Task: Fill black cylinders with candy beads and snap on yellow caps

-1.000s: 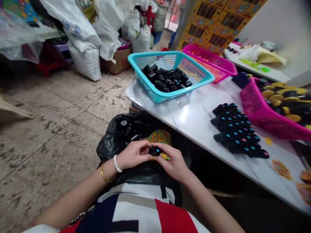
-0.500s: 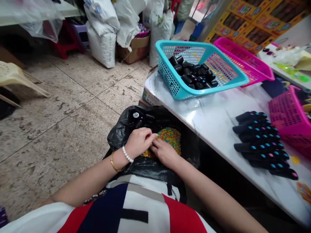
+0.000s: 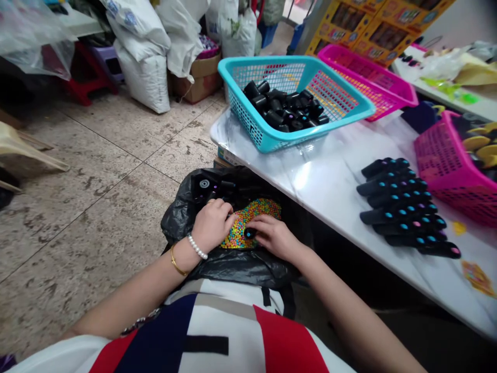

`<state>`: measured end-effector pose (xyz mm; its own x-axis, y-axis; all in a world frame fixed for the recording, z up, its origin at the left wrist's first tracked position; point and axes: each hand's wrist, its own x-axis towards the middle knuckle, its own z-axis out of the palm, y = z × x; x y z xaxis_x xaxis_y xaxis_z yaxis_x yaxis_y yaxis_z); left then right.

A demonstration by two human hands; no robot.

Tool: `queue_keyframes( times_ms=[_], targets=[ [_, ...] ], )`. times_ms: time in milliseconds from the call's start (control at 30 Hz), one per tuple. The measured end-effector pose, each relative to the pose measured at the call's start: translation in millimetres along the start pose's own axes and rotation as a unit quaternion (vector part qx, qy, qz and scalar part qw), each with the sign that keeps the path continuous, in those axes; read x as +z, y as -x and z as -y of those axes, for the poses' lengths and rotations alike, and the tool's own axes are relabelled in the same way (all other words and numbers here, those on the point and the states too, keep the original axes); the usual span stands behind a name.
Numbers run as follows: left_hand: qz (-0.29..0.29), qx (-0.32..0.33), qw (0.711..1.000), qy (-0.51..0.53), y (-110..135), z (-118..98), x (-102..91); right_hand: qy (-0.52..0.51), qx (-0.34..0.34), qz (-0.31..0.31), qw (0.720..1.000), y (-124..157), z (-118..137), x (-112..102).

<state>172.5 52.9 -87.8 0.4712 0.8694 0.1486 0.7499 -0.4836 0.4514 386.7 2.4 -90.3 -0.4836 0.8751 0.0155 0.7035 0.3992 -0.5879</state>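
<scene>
held in right hand (image 3: 277, 238), black cylinder (image 3: 249, 234), apart from table edge (image 3: 330, 212)

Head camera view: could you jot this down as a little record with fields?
Left hand: at the multicoloured beads; grip hidden
Right hand: thumb and fingers around a black cylinder, blue dot showing
Beads: inside a black plastic bag
Table: white, bearing a turquoise basket and rows of dotted cylinders
Basket contents: jumbled cylinders
</scene>
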Motion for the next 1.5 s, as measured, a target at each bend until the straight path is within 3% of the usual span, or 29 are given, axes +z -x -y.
queue_keyframes(
  times_ms=[133, 267, 367, 467, 533, 700, 967, 1067, 1333, 1433, 1500],
  targets=[
    [0.048, 0.018, 0.992, -0.119, 0.3, -5.9, 1.1, 0.196, -0.03, 0.103, 0.975, -7.1, -0.2, 11.9],
    [0.034, -0.005, 0.986, -0.166, 1.2, -8.3, -3.9, 0.139, -0.064, 0.149, 0.977, -8.5, 4.4, 14.5],
    [0.02, -0.034, 0.985, -0.17, 1.9, -5.6, -6.6, -0.013, -0.039, 0.103, 0.994, -3.8, 3.4, 5.9],
    [0.033, -0.045, 0.985, -0.161, 2.2, -2.3, -6.4, -0.147, 0.025, 0.032, 0.988, 3.0, 3.5, -5.2],
    [0.044, -0.045, 0.985, -0.163, 2.0, -1.4, -5.4, -0.18, 0.07, -0.006, 0.981, 7.0, 5.7, -9.3],
    [0.063, -0.024, 0.98, -0.185, 1.1, -1.7, -4.3, -0.211, 0.121, -0.059, 0.968, 12.6, 11.4, -7.3],
    [0.055, -0.009, 0.981, -0.184, 2.9, 0.4, -2.4, -0.024, 0.118, -0.086, 0.989, 36.3, 13.1, -14.7],
    [0.056, 0.001, 0.982, -0.182, 2.9, 1.5, -1.4, -0.001, 0.119, -0.098, 0.988, 48.2, 13.9, -18.0],
    [0.059, 0.011, 0.982, -0.181, 0.5, 0.3, -1.7, -0.072, 0.146, -0.167, 0.972, 59.6, 14.9, -13.3],
    [0.059, 0.009, 0.983, -0.174, 1.0, 1.3, -1.0, -0.18, 0.15, -0.185, 0.954, 62.5, 21.6, -12.8],
    [0.061, 0.014, 0.986, -0.157, 1.6, 3.4, 1.2, -0.286, 0.154, -0.194, 0.926, 66.1, 28.4, -14.0]
  ],
)
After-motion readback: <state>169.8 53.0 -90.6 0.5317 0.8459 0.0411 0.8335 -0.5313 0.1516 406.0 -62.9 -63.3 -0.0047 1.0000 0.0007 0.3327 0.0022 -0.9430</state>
